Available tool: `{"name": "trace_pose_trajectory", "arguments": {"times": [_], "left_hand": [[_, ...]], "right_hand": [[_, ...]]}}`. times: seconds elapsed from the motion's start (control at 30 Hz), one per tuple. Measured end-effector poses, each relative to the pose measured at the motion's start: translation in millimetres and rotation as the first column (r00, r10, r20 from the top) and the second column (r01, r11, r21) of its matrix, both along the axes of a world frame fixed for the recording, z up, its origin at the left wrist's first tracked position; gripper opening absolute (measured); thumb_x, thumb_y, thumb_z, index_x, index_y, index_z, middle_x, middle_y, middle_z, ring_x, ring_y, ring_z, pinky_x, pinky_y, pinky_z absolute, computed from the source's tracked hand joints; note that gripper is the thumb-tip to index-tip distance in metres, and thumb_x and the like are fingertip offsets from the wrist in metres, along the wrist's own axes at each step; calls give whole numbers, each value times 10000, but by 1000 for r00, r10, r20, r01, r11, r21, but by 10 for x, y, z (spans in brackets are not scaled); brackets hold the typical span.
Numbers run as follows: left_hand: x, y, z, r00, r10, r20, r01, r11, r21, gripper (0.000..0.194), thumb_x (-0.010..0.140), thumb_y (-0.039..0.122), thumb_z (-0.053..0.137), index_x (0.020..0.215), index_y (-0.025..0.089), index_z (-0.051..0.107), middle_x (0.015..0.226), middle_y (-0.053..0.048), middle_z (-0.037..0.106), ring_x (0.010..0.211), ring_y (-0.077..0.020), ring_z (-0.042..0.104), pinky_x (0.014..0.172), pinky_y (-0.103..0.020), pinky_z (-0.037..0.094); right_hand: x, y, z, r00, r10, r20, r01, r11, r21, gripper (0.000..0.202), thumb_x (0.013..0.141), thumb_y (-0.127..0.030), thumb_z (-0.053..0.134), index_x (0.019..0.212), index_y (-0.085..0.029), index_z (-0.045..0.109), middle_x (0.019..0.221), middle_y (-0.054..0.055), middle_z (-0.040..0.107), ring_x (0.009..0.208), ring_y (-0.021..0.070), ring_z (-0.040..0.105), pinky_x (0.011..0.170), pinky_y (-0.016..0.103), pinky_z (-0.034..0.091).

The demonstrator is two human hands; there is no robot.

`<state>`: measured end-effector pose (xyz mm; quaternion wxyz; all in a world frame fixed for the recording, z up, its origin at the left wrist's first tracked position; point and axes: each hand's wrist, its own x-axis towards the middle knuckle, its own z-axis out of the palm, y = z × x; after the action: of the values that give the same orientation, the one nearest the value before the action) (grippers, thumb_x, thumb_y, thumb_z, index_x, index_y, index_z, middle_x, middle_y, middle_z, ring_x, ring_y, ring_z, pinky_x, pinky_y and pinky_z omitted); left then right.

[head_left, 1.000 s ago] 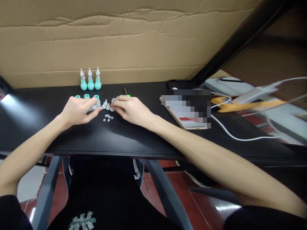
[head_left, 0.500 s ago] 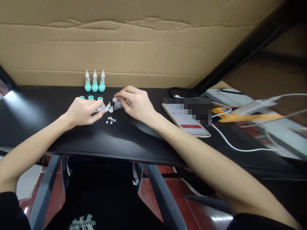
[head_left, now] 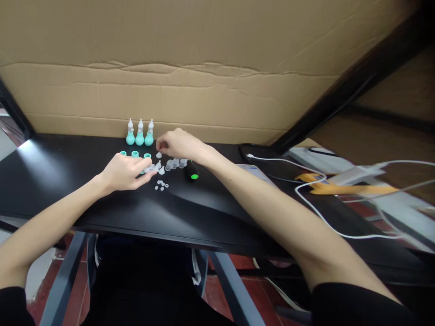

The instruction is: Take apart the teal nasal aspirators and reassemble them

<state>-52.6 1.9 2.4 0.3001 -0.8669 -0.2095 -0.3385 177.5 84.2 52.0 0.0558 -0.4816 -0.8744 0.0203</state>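
My left hand (head_left: 125, 173) rests on the black table, thumb and fingers apart around small clear plastic pieces (head_left: 150, 169); I cannot make out how many its fingers touch. Behind it show the rims of three teal rubber bulbs (head_left: 135, 154). My right hand (head_left: 177, 144) is closed, fingertips pinched at a white nozzle tip (head_left: 158, 155). Nearer to me are two more white nozzle tips (head_left: 161, 170). Clear connector pieces (head_left: 176, 163) lie in a cluster below my right hand. Several tiny white discs (head_left: 161, 184) are scattered in front.
Three assembled teal bulbs with white nozzles (head_left: 139, 137) stand by the cardboard wall (head_left: 190, 104). A dark object with a green lit spot (head_left: 194, 176) sits beside my right forearm, which partly covers a phone (head_left: 255, 171). White cables (head_left: 306, 199) and a yellow item (head_left: 340, 187) lie right.
My right hand has moved left from the clear connectors to behind the nozzle tips, with a white nozzle tip at its fingers. My left hand stays put. The view has tilted up.
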Motion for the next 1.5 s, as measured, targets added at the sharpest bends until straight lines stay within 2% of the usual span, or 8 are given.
{"name": "trace_pose_trajectory", "arguments": {"times": [0.17,0.27,0.5,0.8,1.37,1.5], "left_hand": [[-18,-9,-5,1000,29,-3,-29,1000,-5,403,1151,410,507,836,198,642,602,18,661,472,-127,556,470,-285,312],[-26,-13,-2,999,34,-5,-34,999,3,405,1153,405,506,833,196,640,596,21,658,473,-130,567,462,-284,326],[-29,-16,11,999,30,-16,-30,999,-13,362,1140,383,529,845,200,633,588,35,652,465,-125,565,460,-277,347],[-46,-24,36,999,38,-35,-39,999,-31,360,1137,376,532,832,202,611,584,44,634,455,-114,556,465,-280,347],[-51,-29,48,999,27,-45,-29,999,-43,325,1132,352,538,854,201,614,594,44,639,467,-119,571,469,-276,375],[-54,-39,57,999,28,-41,-30,998,-47,312,1134,345,537,869,200,614,619,39,671,471,-115,582,473,-274,375]], "right_hand": [[-116,129,64,997,68,48,-61,989,-133,180,910,-117,761,1033,-195,867,980,39,841,881,175,748,783,277,502],[-126,155,63,993,112,50,-101,979,-178,148,930,-118,767,1029,-179,860,985,34,841,887,160,744,788,264,501],[-72,156,81,986,168,2,-164,969,-184,160,944,-125,758,1064,-179,850,1027,43,838,917,156,744,809,264,495],[-138,87,127,974,223,-44,-228,955,-190,163,927,-109,741,1007,-188,859,992,30,839,893,149,742,795,256,497],[-202,57,83,978,201,-50,-207,956,-206,105,929,-162,810,998,-200,879,964,39,842,895,166,750,772,268,498],[-212,60,74,981,179,-71,-189,965,-180,139,949,-145,769,1023,-182,880,1008,60,848,928,171,757,786,264,505]]}}
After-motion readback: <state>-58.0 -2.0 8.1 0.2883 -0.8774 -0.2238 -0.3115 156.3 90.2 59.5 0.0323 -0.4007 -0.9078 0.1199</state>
